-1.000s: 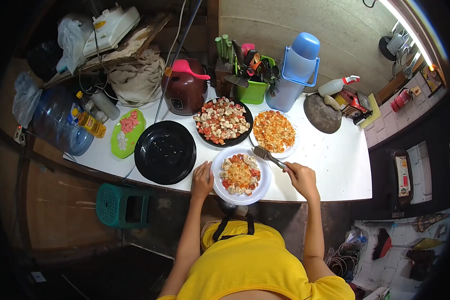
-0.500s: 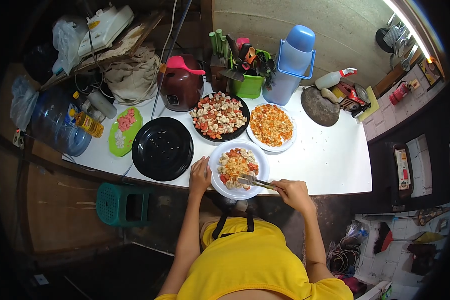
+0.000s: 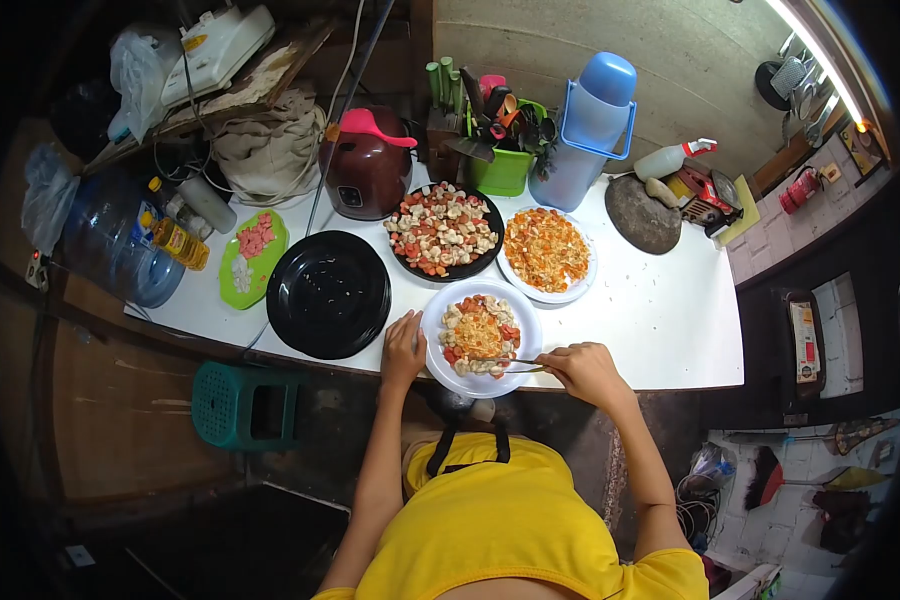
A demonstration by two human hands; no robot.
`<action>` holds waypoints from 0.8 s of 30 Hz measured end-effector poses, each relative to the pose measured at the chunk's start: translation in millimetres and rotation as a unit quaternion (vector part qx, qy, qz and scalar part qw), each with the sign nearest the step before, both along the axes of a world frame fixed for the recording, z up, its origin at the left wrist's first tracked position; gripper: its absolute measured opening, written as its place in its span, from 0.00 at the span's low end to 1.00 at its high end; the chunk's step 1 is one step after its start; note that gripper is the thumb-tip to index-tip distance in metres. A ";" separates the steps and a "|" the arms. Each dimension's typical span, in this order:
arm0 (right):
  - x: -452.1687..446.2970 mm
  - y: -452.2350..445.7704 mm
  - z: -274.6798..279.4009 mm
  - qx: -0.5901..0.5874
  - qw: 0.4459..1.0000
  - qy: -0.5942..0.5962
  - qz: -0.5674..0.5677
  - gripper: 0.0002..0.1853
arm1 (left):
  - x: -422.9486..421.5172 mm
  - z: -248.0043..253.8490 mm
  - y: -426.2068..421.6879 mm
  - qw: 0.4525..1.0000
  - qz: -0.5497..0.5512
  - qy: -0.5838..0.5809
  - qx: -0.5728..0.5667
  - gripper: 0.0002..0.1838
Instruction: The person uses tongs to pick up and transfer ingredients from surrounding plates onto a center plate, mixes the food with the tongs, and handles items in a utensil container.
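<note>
A white plate (image 3: 530, 330) near the table's front edge holds chopped pale and reddish-orange pieces, with orange-and-pale shreds heaped in the middle. My left hand (image 3: 403, 350) lies against the plate's left rim, its fingers stretched out along the tabletop. In my right hand (image 3: 585, 372) is a pair of metal tongs (image 3: 530, 364), gripped at the near end. Their tips reach into the food at the plate's lower part. Behind stand a black plate (image 3: 490, 262) of chopped pieces and another white plate (image 3: 515, 278) full of orange shreds.
Stacked black plates (image 3: 320, 300) are left of my left hand. Beyond them lies a green plate (image 3: 278, 240) with pink and white pieces. At the back stand a maroon rice cooker (image 3: 365, 175), a green utensil holder (image 3: 500, 175) and a blue jug (image 3: 580, 150).
The tongs have turned more level, and their tips sit lower among the pieces on the plate. My right hand has risen slightly, while the left stays at the rim.
</note>
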State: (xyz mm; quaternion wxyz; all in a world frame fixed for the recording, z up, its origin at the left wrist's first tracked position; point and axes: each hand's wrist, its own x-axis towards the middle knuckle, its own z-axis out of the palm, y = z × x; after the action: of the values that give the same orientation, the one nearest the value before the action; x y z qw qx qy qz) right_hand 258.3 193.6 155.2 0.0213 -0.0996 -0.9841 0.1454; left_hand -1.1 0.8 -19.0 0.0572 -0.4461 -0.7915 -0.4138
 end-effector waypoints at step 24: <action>7.5 -6.5 22.9 0.044 0.998 -0.034 0.010 0.11 | 0.2 0.5 -0.2 1.000 -0.003 -0.009 -0.001 0.16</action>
State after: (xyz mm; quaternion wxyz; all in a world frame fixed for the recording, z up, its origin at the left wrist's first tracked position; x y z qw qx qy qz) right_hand 265.8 187.1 178.1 -0.0097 -0.0933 -0.9907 0.0983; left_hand -0.9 0.6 -18.5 0.0482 -0.4449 -0.7908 -0.4175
